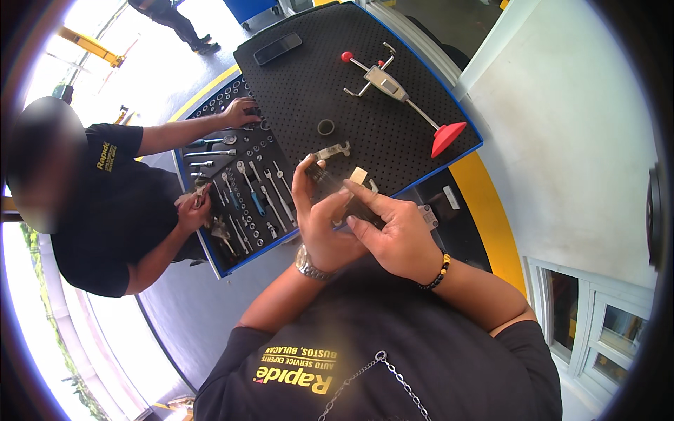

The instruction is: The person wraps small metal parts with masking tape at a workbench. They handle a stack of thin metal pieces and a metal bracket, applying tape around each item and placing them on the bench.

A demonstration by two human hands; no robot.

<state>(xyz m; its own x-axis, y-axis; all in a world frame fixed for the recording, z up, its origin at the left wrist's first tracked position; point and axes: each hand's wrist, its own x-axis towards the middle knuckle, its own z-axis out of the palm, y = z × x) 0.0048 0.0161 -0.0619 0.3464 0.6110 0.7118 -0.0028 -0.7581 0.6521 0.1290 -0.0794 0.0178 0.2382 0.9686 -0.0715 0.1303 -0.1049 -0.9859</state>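
In front of my chest, my left hand [324,223] and my right hand [401,235] are closed on a dark, flat, block-like part [365,210]. My fingers cover much of it, so its exact kind cannot be told. A small tan rectangular piece [359,175] shows at its far side, by my right index finger. My right thumb and index finger press on the part, while my left fingers wrap its left side. Just beyond my left fingertips, a notched metal bracket [333,151] is on the black perforated mat [295,98]. A dark round cup-like piece [326,127] stands farther back.
A phone [278,49] and a grey-and-red tool with a red cone-shaped end [448,138] lie on the mat. To the left, a drawer [226,270] holds sockets, ratchets and wrenches. A co-worker [105,203] reaches over it with one hand. Another person [172,21] stands far back.
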